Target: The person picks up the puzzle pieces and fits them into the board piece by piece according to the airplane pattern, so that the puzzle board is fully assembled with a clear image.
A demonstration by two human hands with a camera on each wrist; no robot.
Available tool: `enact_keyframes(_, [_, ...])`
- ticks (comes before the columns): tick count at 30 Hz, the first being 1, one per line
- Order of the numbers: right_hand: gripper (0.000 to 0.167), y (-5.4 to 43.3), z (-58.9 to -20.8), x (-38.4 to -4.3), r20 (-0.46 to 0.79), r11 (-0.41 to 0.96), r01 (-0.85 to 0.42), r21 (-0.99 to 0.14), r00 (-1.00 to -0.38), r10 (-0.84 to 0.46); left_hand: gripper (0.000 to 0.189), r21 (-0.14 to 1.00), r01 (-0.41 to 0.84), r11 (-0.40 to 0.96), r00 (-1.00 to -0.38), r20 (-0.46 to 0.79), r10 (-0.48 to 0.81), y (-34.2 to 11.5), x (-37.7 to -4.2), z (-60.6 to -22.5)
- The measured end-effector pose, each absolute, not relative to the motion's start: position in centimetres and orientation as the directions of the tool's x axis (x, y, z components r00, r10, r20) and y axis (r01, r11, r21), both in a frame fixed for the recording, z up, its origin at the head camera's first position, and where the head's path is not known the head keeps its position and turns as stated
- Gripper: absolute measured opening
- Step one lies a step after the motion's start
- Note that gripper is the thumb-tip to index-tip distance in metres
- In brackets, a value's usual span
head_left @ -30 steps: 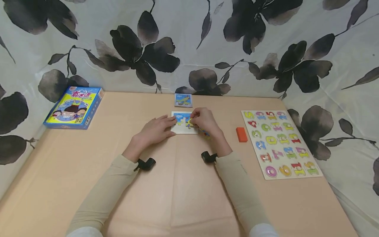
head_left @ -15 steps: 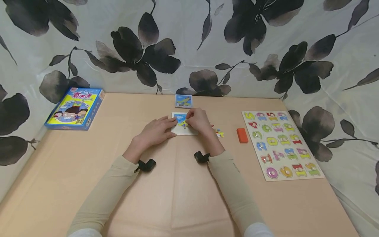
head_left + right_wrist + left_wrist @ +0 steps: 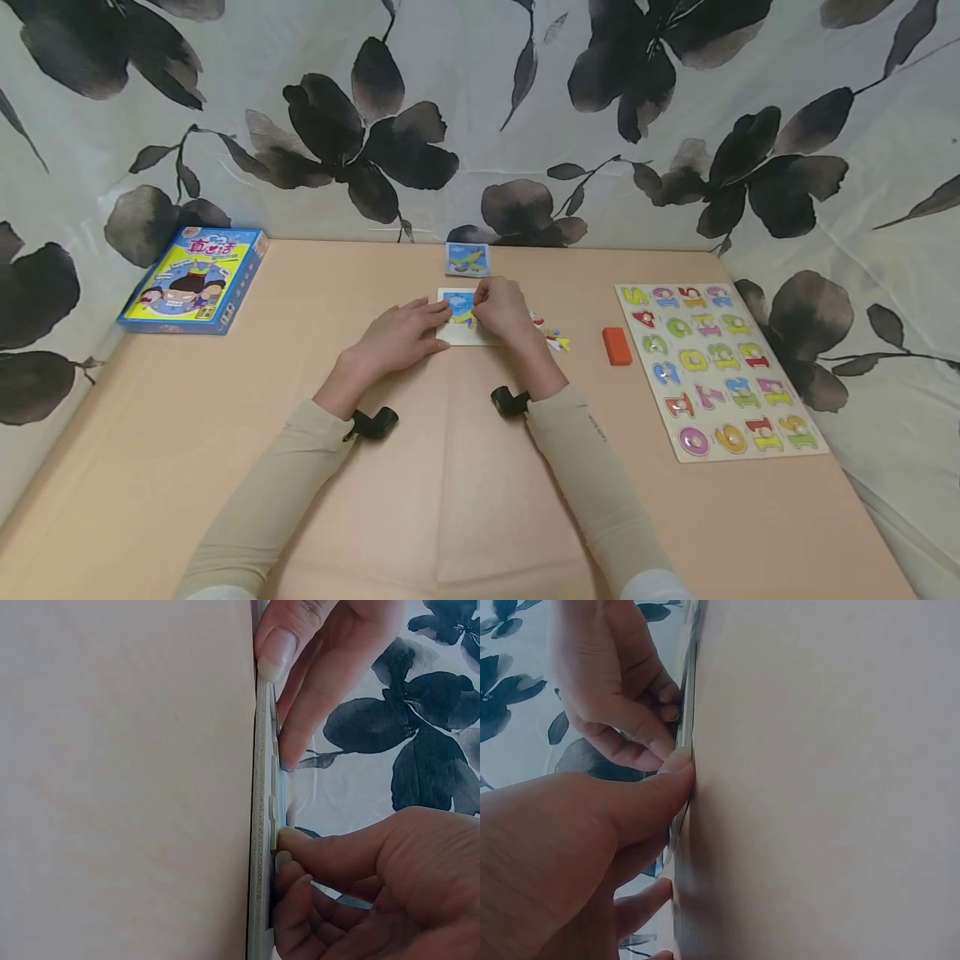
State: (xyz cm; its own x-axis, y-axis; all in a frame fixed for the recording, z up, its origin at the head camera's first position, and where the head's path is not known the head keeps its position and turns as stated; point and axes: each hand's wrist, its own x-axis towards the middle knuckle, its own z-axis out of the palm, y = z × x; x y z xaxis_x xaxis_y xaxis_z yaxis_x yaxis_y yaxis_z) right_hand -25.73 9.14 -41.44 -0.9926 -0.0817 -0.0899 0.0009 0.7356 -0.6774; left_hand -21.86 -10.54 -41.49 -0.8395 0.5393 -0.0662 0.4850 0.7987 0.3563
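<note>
A small white-rimmed jigsaw board [image 3: 467, 340] with a blue and yellow picture lies flat ahead of me. My left hand [image 3: 401, 335] rests on its left side, fingers extended over the edge and thumb against the near edge. My right hand [image 3: 504, 308] is over the board's right half, thumb and fingertips pinched together at the picture. In the right wrist view those fingertips are at a thin puzzle piece [image 3: 274, 834] on the board's surface; the hand covers most of it from above. Several loose pieces [image 3: 557, 340] lie right of the board, partly behind the right wrist.
Behind the board is a small picture card [image 3: 468, 260] with a yellow plane. An orange block [image 3: 617, 346] stands beside a large board [image 3: 682, 433] of colourful shapes at right. A blue and yellow box [image 3: 191, 279] lies at far left, and a flowered cloth [image 3: 525, 150] hangs behind the table.
My right hand has shifted left over the board from its right edge, uncovering the loose pieces. It stays nearly still over the last half second. The left hand has kept its place.
</note>
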Motion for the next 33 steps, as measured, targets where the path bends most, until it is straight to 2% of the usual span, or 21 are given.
enact_keyframes(4, [0.002,9.3,-41.6,-25.7,-0.067,0.774,-0.021,-0.633,-0.994,-0.083,0.060,0.345,0.471,0.812,-0.851,-0.063,0.521,-10.3,-21.8,-41.7])
enact_keyframes(8, [0.014,9.8,-41.5,-25.7,-0.058,0.797,-0.017,-0.604,-0.996,-0.065,0.063,0.338,0.458,0.822,-0.856,-0.083,0.511,-9.9,-21.8,-41.9])
enact_keyframes(13, [0.019,10.4,-41.9,-25.8,-0.070,0.762,-0.020,-0.647,-0.994,-0.086,0.063,0.330,0.461,0.824,-0.846,-0.116,0.520,-9.5,-21.5,-41.9])
enact_keyframes(18, [0.017,10.8,-41.8,-25.9,-0.053,0.738,-0.055,-0.672,-0.991,-0.122,0.057,0.272,0.516,0.812,-0.826,-0.091,0.556,-9.5,-21.2,-41.6])
enact_keyframes(25, [0.004,11.8,-41.4,-26.3,-0.097,0.689,-0.066,-0.722,-0.976,-0.195,0.054,0.212,0.533,0.819,-0.825,-0.087,0.559,-9.6,-21.4,-41.7])
enact_keyframes(33, [0.020,13.9,-40.7,-26.2,-0.086,0.637,-0.084,-0.767,-0.969,-0.231,0.053,0.253,0.534,0.807,-0.820,-0.078,0.567,-9.6,-21.5,-41.6])
